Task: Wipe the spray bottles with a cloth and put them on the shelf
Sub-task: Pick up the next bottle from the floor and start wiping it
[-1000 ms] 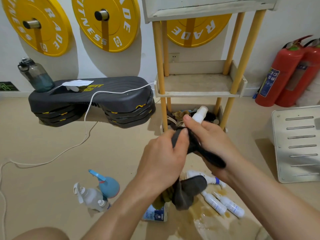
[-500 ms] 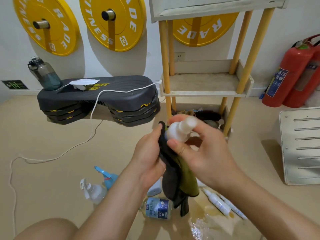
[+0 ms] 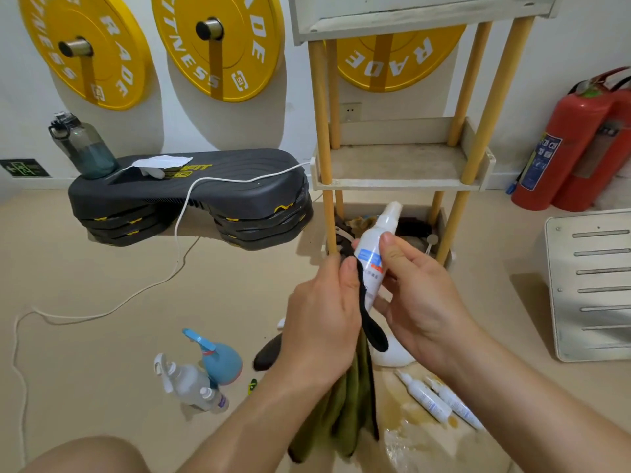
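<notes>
My right hand (image 3: 418,295) grips a white spray bottle (image 3: 375,247) with a blue and red label, held upright in front of the shelf (image 3: 399,165). My left hand (image 3: 322,319) holds a dark green and black cloth (image 3: 351,397) against the bottle's left side; the cloth hangs down below my hands. On the floor lie a blue trigger sprayer (image 3: 218,360), a clear trigger bottle (image 3: 186,380), and two slim white spray bottles (image 3: 440,397). The shelf's middle tier holds nothing.
A wet brownish patch (image 3: 403,435) spreads on the floor by the slim bottles. A black step platform (image 3: 191,196) with a water jug (image 3: 82,145) and a white cable (image 3: 136,291) sits left. Red fire extinguishers (image 3: 573,141) and a white slotted panel (image 3: 594,281) are right. Clutter fills the shelf's bottom tier.
The bottle went from wrapped in the cloth to upright and mostly uncovered in my right hand. My left hand drew the cloth down its left side.
</notes>
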